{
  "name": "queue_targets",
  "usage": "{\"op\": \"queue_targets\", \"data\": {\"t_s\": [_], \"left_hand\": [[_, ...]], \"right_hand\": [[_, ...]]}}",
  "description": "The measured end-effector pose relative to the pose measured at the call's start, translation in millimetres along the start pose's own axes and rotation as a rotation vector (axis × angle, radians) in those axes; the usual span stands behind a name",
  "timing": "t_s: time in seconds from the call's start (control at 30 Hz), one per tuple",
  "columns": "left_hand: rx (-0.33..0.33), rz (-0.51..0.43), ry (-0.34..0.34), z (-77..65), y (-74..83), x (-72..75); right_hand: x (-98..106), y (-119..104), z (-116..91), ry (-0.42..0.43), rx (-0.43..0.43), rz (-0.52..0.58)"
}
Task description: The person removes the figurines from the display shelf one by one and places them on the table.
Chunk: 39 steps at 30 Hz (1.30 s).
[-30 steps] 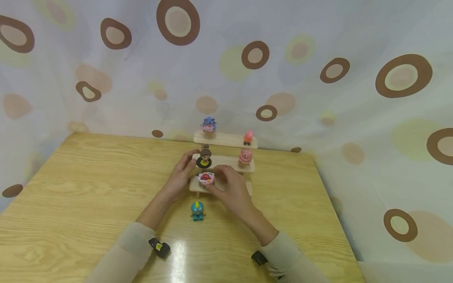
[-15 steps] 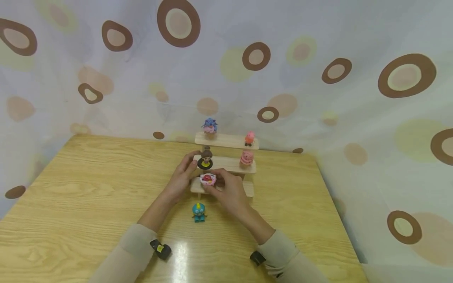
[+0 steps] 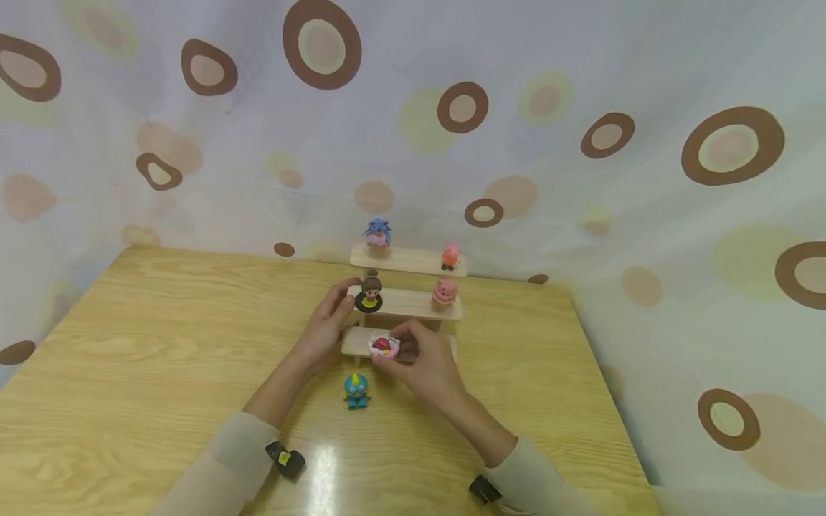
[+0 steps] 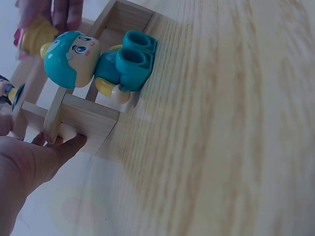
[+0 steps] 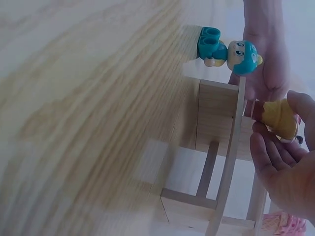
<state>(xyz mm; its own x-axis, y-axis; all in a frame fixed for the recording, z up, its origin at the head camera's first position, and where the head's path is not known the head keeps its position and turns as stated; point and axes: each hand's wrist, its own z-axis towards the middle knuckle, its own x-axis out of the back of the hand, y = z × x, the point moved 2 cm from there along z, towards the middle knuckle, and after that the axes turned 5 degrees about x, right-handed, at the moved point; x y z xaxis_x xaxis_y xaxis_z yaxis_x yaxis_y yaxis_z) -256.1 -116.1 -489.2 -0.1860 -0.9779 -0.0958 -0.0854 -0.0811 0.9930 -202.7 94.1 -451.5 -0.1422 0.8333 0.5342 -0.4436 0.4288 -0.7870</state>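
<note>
My right hand (image 3: 426, 358) pinches a small ice-cream cup toy (image 3: 383, 347) by its side. The toy has a pink-and-white top with a red piece, and its lower part shows yellow (image 5: 279, 118) in the right wrist view. It is over the bottom board of a three-step wooden display shelf (image 3: 406, 303); whether it touches the board I cannot tell. My left hand (image 3: 323, 322) holds the shelf's left end, thumb in front near a brown-haired doll figure (image 3: 371, 292), fingers against the side panel in the left wrist view. A teal-capped figure (image 3: 356, 392) stands before the shelf.
On the top board stand a blue figure (image 3: 378, 233) at the left and a pink pig in orange (image 3: 449, 257) at the right. A pink figure (image 3: 444, 292) sits at the middle board's right. A spotted curtain (image 3: 413, 143) hangs behind the wooden table (image 3: 193, 344).
My right hand has brought the cup toy slightly right and toward the front edge of the bottom board. My left hand stays at the shelf's left end.
</note>
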Motion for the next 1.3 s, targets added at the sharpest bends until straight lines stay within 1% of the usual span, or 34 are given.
{"op": "queue_targets", "data": {"t_s": [0.13, 0.3, 0.5, 0.6, 0.7, 0.93, 1.17, 1.23, 1.3], "left_hand": [[-0.006, 0.001, 0.006, -0.5, -0.2, 0.0], [-0.016, 0.016, 0.014, -0.5, -0.8, 0.2], [-0.031, 0.028, 0.014, 0.3, -1.0, -3.1], [-0.025, 0.028, 0.016, -0.7, -1.3, -4.4], [-0.023, 0.030, 0.003, -1.8, -1.7, -4.2], [-0.034, 0.052, 0.023, -3.0, 0.7, -1.8], [-0.018, 0.081, 0.015, -4.8, -1.3, -3.1], [-0.019, 0.079, 0.012, -3.7, -1.7, -3.4], [-0.026, 0.082, 0.010, -1.9, 0.0, -3.6]], "right_hand": [[6, 0, -12, -0.049, -0.007, -0.007], [7, 6, -25, -0.119, -0.021, -0.011], [10, 16, -34, -0.166, -0.045, -0.031], [9, 19, -39, -0.209, -0.053, -0.012], [5, 22, -43, -0.247, -0.068, 0.024], [3, 25, -42, -0.265, -0.068, 0.048], [2, 32, -44, -0.282, -0.097, 0.061], [4, 33, -43, -0.278, -0.093, 0.051], [10, 32, -40, -0.263, -0.071, 0.028]]}}
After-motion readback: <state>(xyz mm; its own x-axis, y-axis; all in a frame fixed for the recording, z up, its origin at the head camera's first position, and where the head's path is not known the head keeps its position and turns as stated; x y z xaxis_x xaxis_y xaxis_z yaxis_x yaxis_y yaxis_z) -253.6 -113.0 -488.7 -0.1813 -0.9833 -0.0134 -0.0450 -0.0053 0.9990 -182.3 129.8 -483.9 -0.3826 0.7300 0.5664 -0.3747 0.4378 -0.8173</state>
